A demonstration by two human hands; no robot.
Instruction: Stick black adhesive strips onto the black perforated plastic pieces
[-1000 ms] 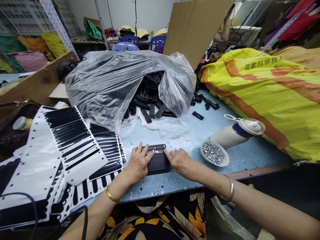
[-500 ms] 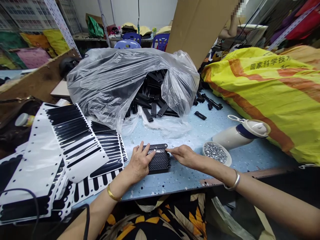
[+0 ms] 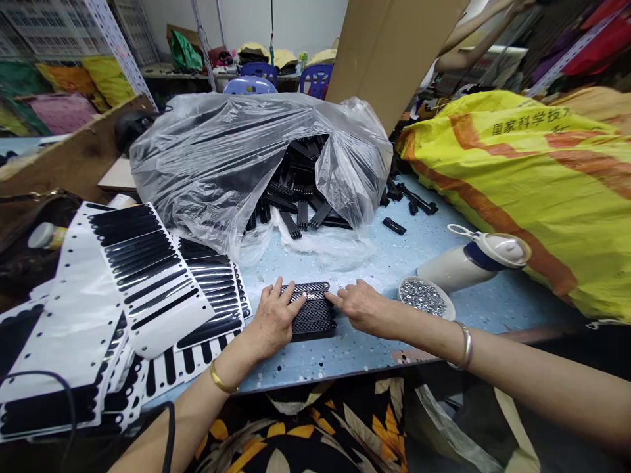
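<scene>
Several black perforated strips (image 3: 313,318) lie side by side on the blue speckled table, with a few small shiny washers (image 3: 309,295) on top. My left hand (image 3: 274,316) rests on their left end, fingers spread. At their right end, the index fingertip of my right hand (image 3: 359,305) touches a strip, with the other fingers curled; anything under that fingertip is too small to make out. To the right of my right hand stands a white bowl (image 3: 450,311) full of small shiny metal pieces.
A clear plastic bag (image 3: 207,151) of black parts stands behind the strips. Printed sheets (image 3: 162,282) are piled at left. A white bottle (image 3: 446,268) lies beside the bowl, near a big yellow sack (image 3: 532,171). Another person's arms (image 3: 468,43) show at the back right.
My right hand's fingers have curled, leaving the index finger extended at the strips' right end. My left hand has stayed on the strips. The other person's arms have moved up.
</scene>
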